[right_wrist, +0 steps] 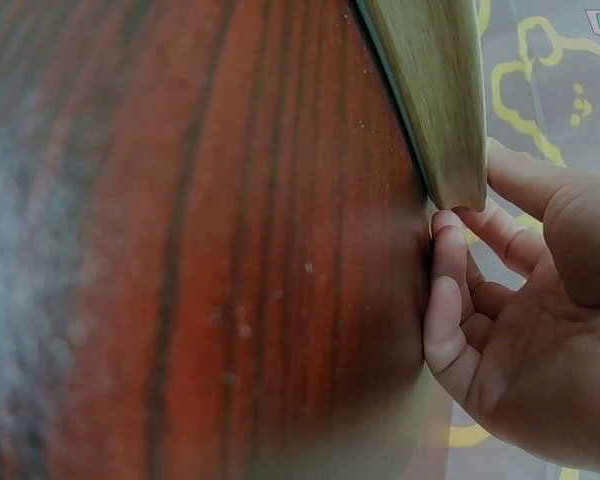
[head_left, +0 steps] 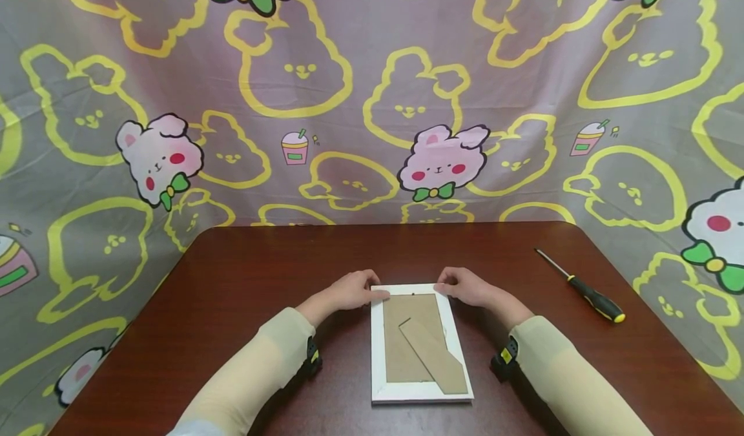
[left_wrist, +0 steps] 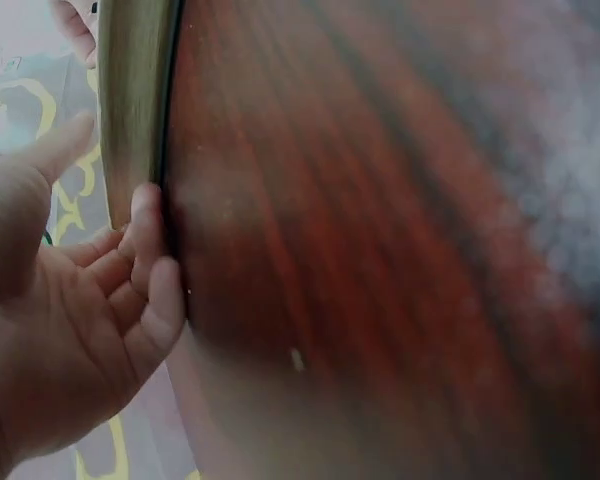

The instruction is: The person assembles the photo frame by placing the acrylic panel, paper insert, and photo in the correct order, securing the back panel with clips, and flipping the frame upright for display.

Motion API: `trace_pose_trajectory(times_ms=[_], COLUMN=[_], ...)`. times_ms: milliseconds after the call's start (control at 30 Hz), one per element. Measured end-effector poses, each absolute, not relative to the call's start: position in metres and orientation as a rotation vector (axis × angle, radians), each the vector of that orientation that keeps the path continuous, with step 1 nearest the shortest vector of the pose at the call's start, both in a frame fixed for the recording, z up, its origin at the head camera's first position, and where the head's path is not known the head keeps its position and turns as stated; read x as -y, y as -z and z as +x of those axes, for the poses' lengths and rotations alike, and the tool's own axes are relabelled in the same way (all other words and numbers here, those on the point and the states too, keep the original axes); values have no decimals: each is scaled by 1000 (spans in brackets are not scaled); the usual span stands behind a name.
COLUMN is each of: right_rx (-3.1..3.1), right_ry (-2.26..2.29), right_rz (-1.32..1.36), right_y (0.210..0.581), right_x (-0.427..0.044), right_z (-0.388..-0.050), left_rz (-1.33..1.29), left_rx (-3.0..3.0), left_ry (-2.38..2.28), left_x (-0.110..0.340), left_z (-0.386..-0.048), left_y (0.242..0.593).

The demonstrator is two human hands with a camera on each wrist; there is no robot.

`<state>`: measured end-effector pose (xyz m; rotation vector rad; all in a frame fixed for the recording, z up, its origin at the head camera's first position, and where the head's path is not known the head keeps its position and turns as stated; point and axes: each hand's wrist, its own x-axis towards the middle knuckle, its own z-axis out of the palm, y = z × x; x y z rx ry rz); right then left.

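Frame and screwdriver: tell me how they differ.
The frame is a broad, flat rectangle; the screwdriver is long and thin. The frame shows a white border and brown back, while the screwdriver has a metal shaft and a black-and-yellow handle. The left hand and right hand hold the frame at its far corners; nobody touches the screwdriver. Both lie on the table.

White frame (head_left: 378, 339), tan backing (head_left: 401, 310); reddish-brown table (head_left: 279, 255); yellow-patterned cloth (head_left: 360, 119).
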<state>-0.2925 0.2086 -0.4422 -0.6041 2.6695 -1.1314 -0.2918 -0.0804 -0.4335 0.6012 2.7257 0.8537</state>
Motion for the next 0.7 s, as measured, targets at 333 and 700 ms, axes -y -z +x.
trace_pose_trajectory(times_ms=[333, 700], right_rx=[-2678, -2684], right_ry=[1134, 1103], right_rz=[-626, -603], right_y=[442, 442], right_x=[-208, -207], right_z=[-292, -291], left_rz=[680, 729], left_rx=[-2658, -2614], left_ry=[-914, -945], left_x=[81, 82], left_z=[-293, -291], left_y=[437, 434])
